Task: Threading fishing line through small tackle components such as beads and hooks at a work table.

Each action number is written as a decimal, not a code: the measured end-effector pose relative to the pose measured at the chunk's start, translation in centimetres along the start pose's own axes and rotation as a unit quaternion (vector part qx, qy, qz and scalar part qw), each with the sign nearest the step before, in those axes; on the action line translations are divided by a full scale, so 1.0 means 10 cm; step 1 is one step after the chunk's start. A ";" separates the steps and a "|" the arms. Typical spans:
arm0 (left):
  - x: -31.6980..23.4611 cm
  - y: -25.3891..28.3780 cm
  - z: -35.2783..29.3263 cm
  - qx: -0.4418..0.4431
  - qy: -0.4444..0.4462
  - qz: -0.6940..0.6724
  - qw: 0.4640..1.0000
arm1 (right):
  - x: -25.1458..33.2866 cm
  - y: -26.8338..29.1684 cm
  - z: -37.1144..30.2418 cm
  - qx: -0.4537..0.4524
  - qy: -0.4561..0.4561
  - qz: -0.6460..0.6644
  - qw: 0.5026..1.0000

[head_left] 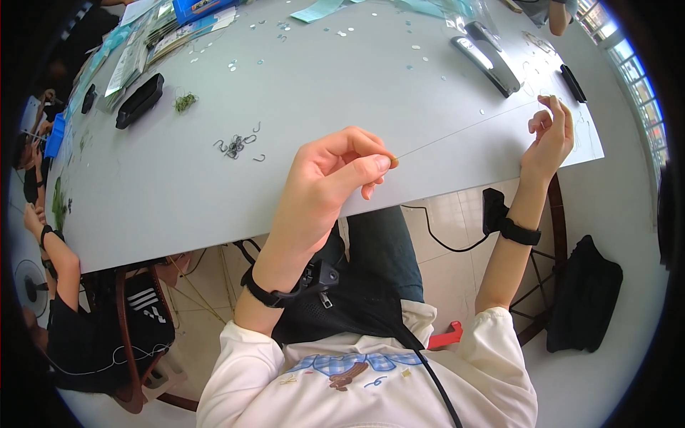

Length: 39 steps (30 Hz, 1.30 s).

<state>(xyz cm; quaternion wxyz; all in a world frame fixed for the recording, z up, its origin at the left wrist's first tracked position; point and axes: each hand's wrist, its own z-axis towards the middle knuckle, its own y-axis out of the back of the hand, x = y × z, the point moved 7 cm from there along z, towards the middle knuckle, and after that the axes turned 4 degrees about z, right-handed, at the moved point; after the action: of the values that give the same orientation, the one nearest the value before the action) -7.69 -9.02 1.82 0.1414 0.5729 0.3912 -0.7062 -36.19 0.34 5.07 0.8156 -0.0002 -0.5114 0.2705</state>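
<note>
A thin, clear fishing line (464, 131) runs straight between my two hands, over the table's near edge and up to the right. My left hand (335, 167) pinches one end between thumb and forefinger; whether anything else sits in that pinch is hidden. Farther right, my right hand (551, 135) has its fingers curled at the line's other end, the line meeting the fingertips. On the table left of my left hand lies a small pile of dark fish hooks (235, 146), a few of them loose beside it. Beyond the pile is a tangle of green thread (185, 102).
A stapler (487, 60) lies beyond my right hand, with a black bar-shaped object (573, 83) nearby. A black tray (140, 100) and stacked papers (135, 75) are at the left. Small pale discs dot the grey table (321, 85). Another person's arm (64, 260) shows at far left.
</note>
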 end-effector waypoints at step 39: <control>0.01 0.01 0.00 0.013 0.001 0.021 1.000 | 0.40 0.25 0.66 -0.012 -0.001 -0.082 0.997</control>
<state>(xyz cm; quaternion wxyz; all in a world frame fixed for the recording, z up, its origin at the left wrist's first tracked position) -7.67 -9.04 1.66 0.1483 0.5836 0.3702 -0.7074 -41.51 2.42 10.83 0.8346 0.0328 -0.5136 0.1966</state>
